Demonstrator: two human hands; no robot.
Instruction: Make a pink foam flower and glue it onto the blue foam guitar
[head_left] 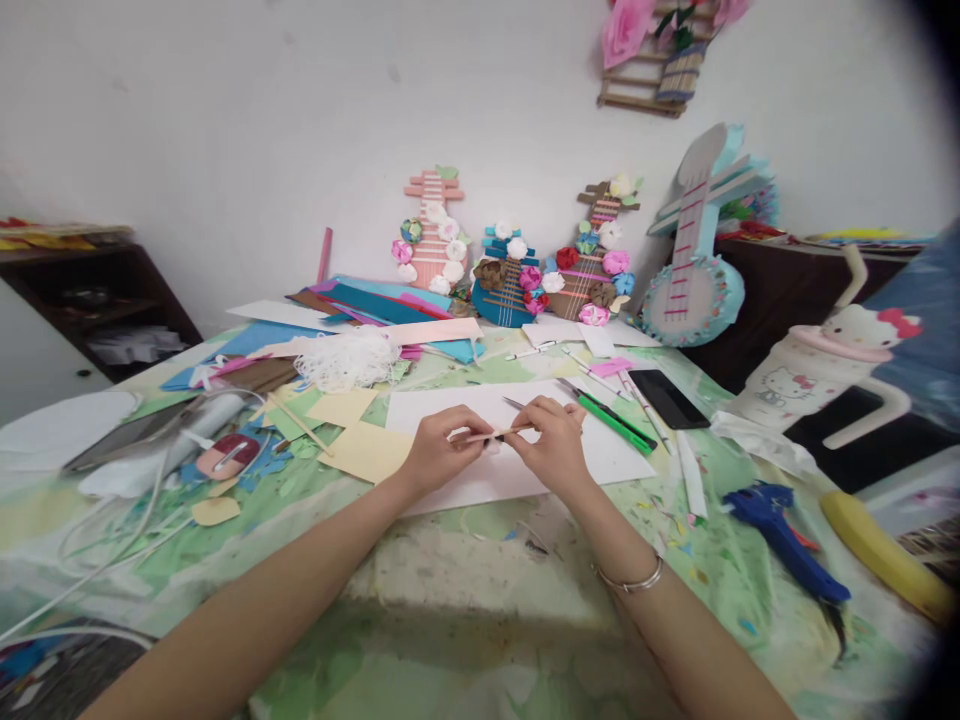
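Note:
My left hand (444,450) and my right hand (551,445) meet over a white sheet of paper (600,462). Between them runs a thin pale stick (477,437), pinched by the fingers of both. A small whitish piece (494,441), with something dark beside it, sits on the stick between the fingertips; its exact kind is too small to tell. Past the right fingers pokes a slim pointed metal tip (514,403), whose other end is hidden behind the hand. A green utility knife (615,420) lies on the sheet right of my right hand.
Cream paper pieces (367,452) and a bundle of white string (349,358) lie left. A phone (667,398), a blue glue gun (787,535), a yellow banana (885,555) and a tall cup (814,370) stand or lie right. Flower-decorated cardboard instruments (506,290) lean against the wall.

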